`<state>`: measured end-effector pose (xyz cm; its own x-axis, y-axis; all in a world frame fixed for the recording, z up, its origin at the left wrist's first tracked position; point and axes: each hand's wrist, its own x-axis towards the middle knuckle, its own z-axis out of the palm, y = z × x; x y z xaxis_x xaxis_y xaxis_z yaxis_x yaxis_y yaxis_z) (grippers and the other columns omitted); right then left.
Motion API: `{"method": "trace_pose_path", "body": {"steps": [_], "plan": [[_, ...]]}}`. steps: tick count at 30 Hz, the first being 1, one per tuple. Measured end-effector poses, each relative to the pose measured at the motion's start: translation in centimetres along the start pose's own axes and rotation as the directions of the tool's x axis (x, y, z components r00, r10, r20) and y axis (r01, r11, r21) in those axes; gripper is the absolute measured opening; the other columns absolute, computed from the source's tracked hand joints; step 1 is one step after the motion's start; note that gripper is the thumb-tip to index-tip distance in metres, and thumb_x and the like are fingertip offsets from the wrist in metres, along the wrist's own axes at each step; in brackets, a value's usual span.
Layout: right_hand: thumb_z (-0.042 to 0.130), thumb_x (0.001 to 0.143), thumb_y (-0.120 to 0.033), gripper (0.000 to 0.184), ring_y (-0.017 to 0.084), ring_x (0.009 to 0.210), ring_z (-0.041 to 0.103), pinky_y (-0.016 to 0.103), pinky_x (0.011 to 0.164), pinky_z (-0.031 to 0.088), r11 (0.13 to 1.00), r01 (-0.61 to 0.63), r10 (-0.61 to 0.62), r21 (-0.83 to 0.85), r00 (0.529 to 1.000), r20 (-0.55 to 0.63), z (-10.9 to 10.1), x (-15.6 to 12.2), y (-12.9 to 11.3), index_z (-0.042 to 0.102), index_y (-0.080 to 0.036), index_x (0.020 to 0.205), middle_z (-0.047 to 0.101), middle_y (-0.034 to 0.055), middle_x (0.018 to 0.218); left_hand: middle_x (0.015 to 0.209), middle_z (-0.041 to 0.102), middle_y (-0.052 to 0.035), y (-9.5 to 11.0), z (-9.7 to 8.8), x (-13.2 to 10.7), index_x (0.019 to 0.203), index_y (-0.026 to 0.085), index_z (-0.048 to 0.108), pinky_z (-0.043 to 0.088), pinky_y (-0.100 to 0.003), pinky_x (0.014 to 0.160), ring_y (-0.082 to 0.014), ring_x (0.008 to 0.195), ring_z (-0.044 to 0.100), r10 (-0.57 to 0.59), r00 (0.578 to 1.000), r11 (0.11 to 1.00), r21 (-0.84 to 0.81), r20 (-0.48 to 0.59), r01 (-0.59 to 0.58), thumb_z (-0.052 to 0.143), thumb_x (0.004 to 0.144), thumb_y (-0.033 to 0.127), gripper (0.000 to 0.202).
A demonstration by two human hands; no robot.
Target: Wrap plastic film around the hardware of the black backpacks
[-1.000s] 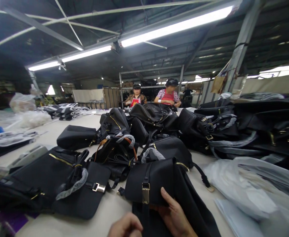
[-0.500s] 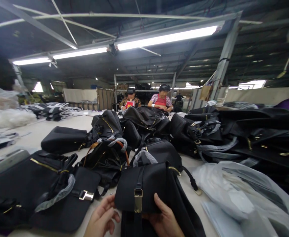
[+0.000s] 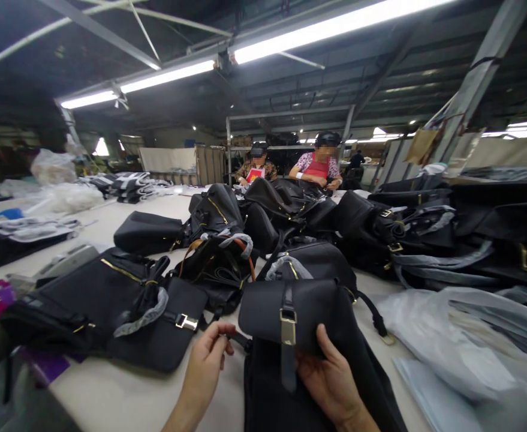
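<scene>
at five o'clock the right hand [image 3: 328, 375] touches the front bag [image 3: 315, 306]; at nine another bag [image 3: 96, 312] lies on the table [image 3: 119, 393], the left hand [image 3: 211, 354] between; at three, plastic wrapping [image 3: 447, 330]; at twelve, heaped bags [image 3: 261, 228], two people [image 3: 319, 171] behind.

A person's left hand [image 3: 213, 353] and right hand [image 3: 328, 378] are bare, fingers [image 3: 220, 328] uncovered, the right thumb [image 3: 327, 344] round-tipped; the left forearm [image 3: 188, 405] and right wrist [image 3: 357, 415] are also bare as far as the head camera shows
</scene>
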<state>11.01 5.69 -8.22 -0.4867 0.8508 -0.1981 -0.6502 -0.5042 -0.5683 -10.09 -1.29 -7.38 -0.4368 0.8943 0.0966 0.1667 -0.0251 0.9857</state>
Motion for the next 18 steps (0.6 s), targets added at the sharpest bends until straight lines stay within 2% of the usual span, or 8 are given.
{"method": "trace_pose_path", "body": {"steps": [2,4,7,9,11,13,15,18], "plan": [[0.083,0.066,-0.052,0.047,0.025,0.07,0.074,0.038,0.067,0.059,0.996,0.033,-0.035,-0.087,0.999,-0.029,0.6,0.0,0.9,0.077,-0.012,0.09,0.08,0.0095,0.083,0.065,0.06,-0.0002,1.1,-0.2,-0.3,0.084,0.019,0.068,0.042,-0.026,0.054,-0.0162,0.057,0.054,0.148,0.987,0.984,0.104,-0.06,-0.142,0.055,0.082,0.032,0.018],[0.082,0.067,-0.053,0.052,0.026,0.077,0.074,0.038,0.064,0.06,0.977,0.061,-0.071,-0.202,0.997,-0.041,1.0,0.1,1.8,0.074,-0.012,0.097,0.079,0.0109,0.095,0.075,0.065,-0.0023,3.0,0.1,-0.3,0.084,0.022,0.068,0.047,-0.028,0.067,-0.0197,0.07,0.06,0.328,0.942,0.93,0.199,-0.071,-0.309,0.056,0.084,0.029,0.014],[0.081,0.067,-0.057,0.063,0.03,0.089,0.073,0.04,0.067,0.061,0.935,0.098,-0.12,-0.341,0.992,-0.044,1.1,0.4,2.8,0.07,-0.009,0.106,0.075,0.0143,0.108,0.094,0.07,-0.0068,6.8,2.1,0.7,0.091,0.023,0.069,0.05,-0.032,0.082,-0.0241,0.091,0.064,0.489,0.866,0.834,0.233,0.104,-0.499,0.051,0.089,0.025,0.018],[0.08,0.066,-0.059,0.067,0.029,0.079,0.074,0.04,0.067,0.06,0.906,0.096,-0.128,-0.412,0.99,-0.052,1.0,0.5,3.1,0.069,-0.009,0.108,0.076,0.0138,0.101,0.108,0.07,-0.0091,9.7,4.8,1.8,0.102,0.022,0.07,0.048,-0.035,0.093,-0.0248,0.103,0.063,0.542,0.794,0.767,0.223,0.276,-0.601,0.046,0.091,0.021,0.026],[0.078,0.063,-0.065,0.072,0.028,0.067,0.073,0.04,0.066,0.058,0.878,0.08,-0.12,-0.471,0.991,-0.056,0.6,0.6,3.4,0.069,-0.01,0.109,0.078,0.0115,0.087,0.118,0.069,-0.0104,12.1,8.1,3.0,0.113,0.02,0.067,0.043,-0.039,0.102,-0.0255,0.112,0.059,0.566,0.684,0.677,0.213,0.46,-0.704,0.044,0.091,0.018,0.033],[0.075,0.061,-0.071,0.079,0.029,0.063,0.073,0.04,0.066,0.057,0.859,0.071,-0.115,-0.507,0.992,-0.056,0.3,0.7,3.7,0.068,-0.011,0.111,0.078,0.0101,0.077,0.124,0.066,-0.0136,13.7,11.4,4.1,0.114,0.016,0.067,0.037,-0.044,0.107,-0.0287,0.119,0.054,0.523,0.589,0.615,0.205,0.616,-0.761,0.044,0.091,0.017,0.033],[0.07,0.062,-0.076,0.081,0.031,0.065,0.074,0.04,0.065,0.056,0.849,0.074,-0.111,-0.524,0.993,-0.04,0.1,1.0,3.9,0.067,-0.012,0.112,0.077,0.0103,0.073,0.112,0.07,-0.016,14.2,14.3,5.1,0.094,0.015,0.072,0.034,-0.048,0.108,-0.033,0.117,0.054,0.461,0.541,0.603,0.199,0.704,-0.773,0.051,0.086,0.016,0.022],[0.071,0.061,-0.074,0.077,0.031,0.067,0.074,0.039,0.064,0.056,0.861,0.066,-0.039,-0.504,0.997,0.063,0.1,1.5,3.2,0.068,-0.017,0.112,0.077,0.0078,0.071,0.076,0.069,-0.0112,13.6,16.6,6.1,0.059,0.02,0.064,0.04,-0.048,0.099,-0.0325,0.094,0.061,0.398,0.526,0.637,0.187,0.752,-0.748,0.06,0.074,0.011,0.018]]}}
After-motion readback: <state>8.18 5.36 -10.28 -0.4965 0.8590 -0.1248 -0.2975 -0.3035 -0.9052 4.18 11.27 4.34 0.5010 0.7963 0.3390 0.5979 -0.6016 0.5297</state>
